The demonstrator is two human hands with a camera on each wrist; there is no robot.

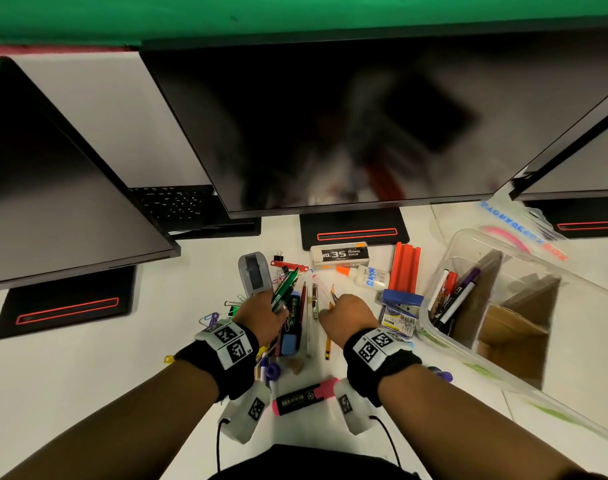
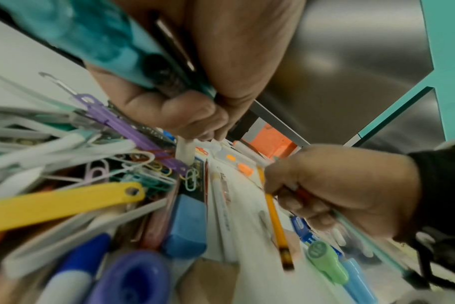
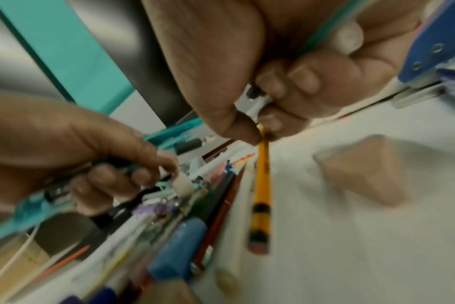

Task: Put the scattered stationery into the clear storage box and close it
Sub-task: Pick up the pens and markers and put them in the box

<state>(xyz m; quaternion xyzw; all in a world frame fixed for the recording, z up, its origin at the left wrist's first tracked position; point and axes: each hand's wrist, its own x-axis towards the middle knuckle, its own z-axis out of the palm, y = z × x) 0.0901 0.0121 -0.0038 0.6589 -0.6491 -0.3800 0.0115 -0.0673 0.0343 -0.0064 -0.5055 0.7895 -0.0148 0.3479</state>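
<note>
Pencil point(image 3: 262, 185) light, stiff, rolls: right hand point(image 1: 347, 315) pinches near tip (mid-shaft steadier). Left hand point(image 1: 261, 315) clutches green pens point(image 1: 284, 287); storage box point(image 1: 444, 341) open.

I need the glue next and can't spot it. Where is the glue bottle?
In the head view the glue bottle lies on the white desk just beyond the right hand, between the staples box and the red sticks.

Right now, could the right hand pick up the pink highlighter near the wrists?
Probably not yet: the right hand already grips pencils, and the pink highlighter lies behind it by the wrist, otherwise uncovered.
</note>
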